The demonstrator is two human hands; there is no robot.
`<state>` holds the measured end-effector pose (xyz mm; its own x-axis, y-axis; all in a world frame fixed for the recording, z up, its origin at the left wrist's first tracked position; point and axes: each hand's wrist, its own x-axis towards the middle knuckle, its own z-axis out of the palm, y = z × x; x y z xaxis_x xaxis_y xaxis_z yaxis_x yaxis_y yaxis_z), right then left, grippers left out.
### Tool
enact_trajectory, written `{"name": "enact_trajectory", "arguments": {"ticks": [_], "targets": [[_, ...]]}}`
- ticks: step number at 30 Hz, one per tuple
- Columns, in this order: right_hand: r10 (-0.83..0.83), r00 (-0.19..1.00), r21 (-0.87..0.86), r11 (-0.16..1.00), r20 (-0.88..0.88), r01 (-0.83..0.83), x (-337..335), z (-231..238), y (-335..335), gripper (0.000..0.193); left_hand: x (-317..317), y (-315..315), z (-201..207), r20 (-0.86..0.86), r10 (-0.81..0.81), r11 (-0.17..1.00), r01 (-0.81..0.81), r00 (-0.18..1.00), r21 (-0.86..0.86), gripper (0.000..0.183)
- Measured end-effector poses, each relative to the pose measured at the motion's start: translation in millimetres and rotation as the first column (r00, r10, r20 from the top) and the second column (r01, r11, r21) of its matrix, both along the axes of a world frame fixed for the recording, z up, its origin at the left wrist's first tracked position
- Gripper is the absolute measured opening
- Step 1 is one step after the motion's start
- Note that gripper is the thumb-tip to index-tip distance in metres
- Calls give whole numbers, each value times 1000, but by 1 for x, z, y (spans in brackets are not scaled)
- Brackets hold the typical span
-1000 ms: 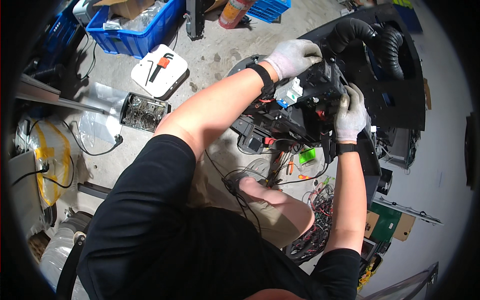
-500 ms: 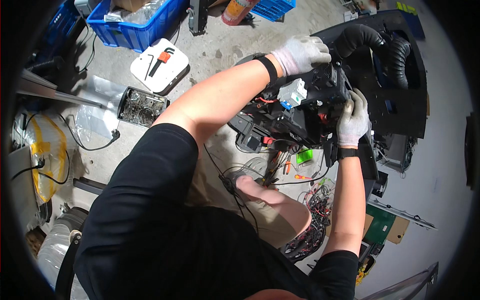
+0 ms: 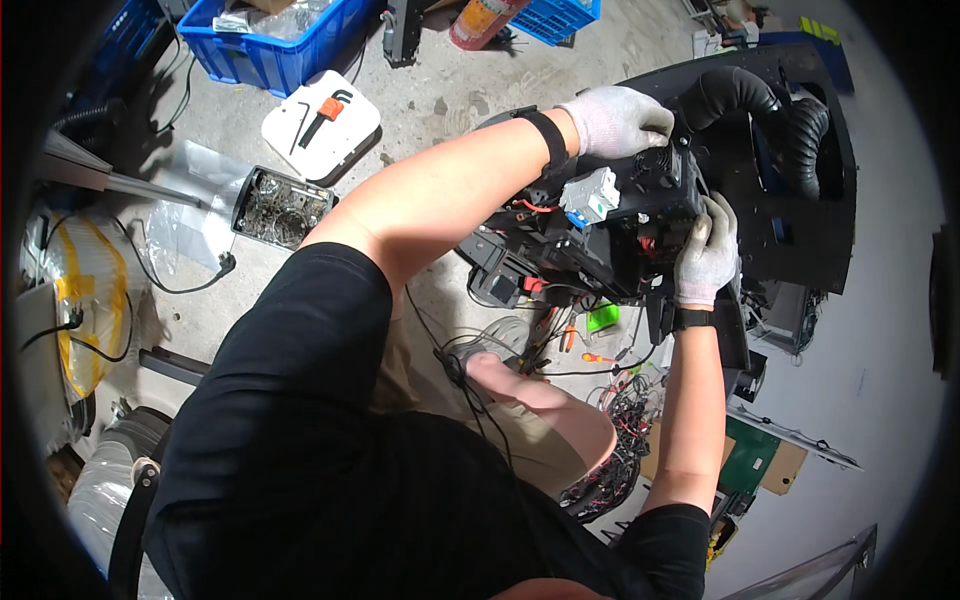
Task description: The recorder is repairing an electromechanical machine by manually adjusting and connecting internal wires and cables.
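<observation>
In front of me stands a black plastic assembly (image 3: 672, 200) with exposed wires and brackets. My left hand (image 3: 618, 122), in a pale glove, has its fingers curled at the far top edge of the assembly's boxy housing. Lower down, my right hand (image 3: 707, 255), gloved too, grips the housing's right side with bent fingers; the exact contact is partly hidden. A small white and blue module (image 3: 592, 196) sits between the hands on the assembly. A ribbed black hose (image 3: 735, 90) curves over the large dark panel (image 3: 815, 215) behind.
Hex keys (image 3: 325, 120) lie on a white lid at the left, near a tray of screws (image 3: 283, 208). A blue crate (image 3: 275, 50) stands beyond. Tangled wires (image 3: 625, 440) and a screwdriver (image 3: 598, 358) lie by my leg; a black cable (image 3: 470, 390) crosses it.
My left hand has shifted slightly, and its fingers are more tightly curled at the housing's edge. My right hand stays on the side. The whole view has shifted a little.
</observation>
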<state>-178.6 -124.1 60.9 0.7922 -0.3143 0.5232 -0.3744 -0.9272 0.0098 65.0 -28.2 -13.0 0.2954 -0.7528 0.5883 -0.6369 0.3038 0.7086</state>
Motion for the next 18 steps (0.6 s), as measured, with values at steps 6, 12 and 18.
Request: {"name": "enact_trajectory", "arguments": {"ticks": [6,12,18], "targets": [[-2,1000,-16,1000,30,2,-2,0,-2,27,-7,2,33,-244,-33,949,107,969,295,26],[1,1000,-20,1000,25,0,-1,0,-3,28,-7,0,24,-537,-220,941,323,814,103,31],[-59,997,-1,998,39,59,-3,-3,-5,26,3,19,24,-161,-176,974,196,971,115,27]]}}
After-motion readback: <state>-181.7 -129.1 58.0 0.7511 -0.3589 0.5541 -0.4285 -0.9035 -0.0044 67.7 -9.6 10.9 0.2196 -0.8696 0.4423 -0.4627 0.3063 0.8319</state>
